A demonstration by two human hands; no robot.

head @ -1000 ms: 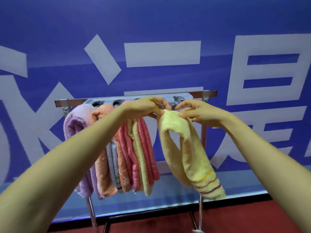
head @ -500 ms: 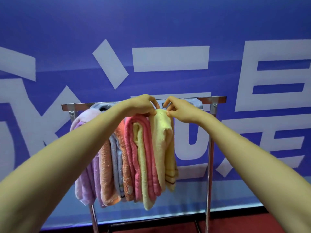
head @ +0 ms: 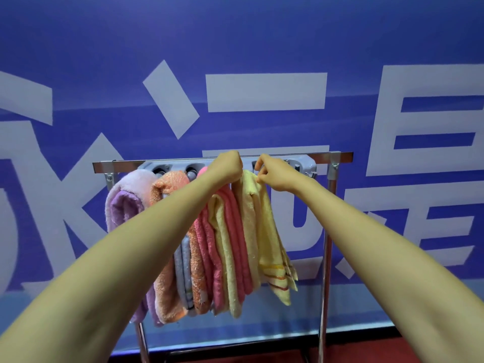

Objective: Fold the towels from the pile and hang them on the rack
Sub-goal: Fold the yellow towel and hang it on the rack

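Observation:
A pale yellow towel (head: pixel 264 231) with orange stripes at its lower end hangs folded over the metal rack (head: pixel 337 157), rightmost in a row of towels. My left hand (head: pixel 226 166) grips its top fold at the bar from the left side. My right hand (head: pixel 272 172) pinches the same fold from the right with curled fingers. Left of it hang a pink towel (head: pixel 235 231), another yellow one (head: pixel 224 244), an orange one (head: pixel 167 184) and a purple one (head: pixel 125 203).
The rack stands on chrome legs (head: pixel 324 258) on a red floor (head: pixel 366 349), in front of a blue wall banner (head: pixel 235 35) with large white characters. A grey plastic fitting (head: pixel 301 166) sits behind the bar. The bar's right stretch is bare.
The yellow towel, held spread and swinging to the right a second ago, now hangs straight down on the bar. Both hands have moved up and closer together at its top fold.

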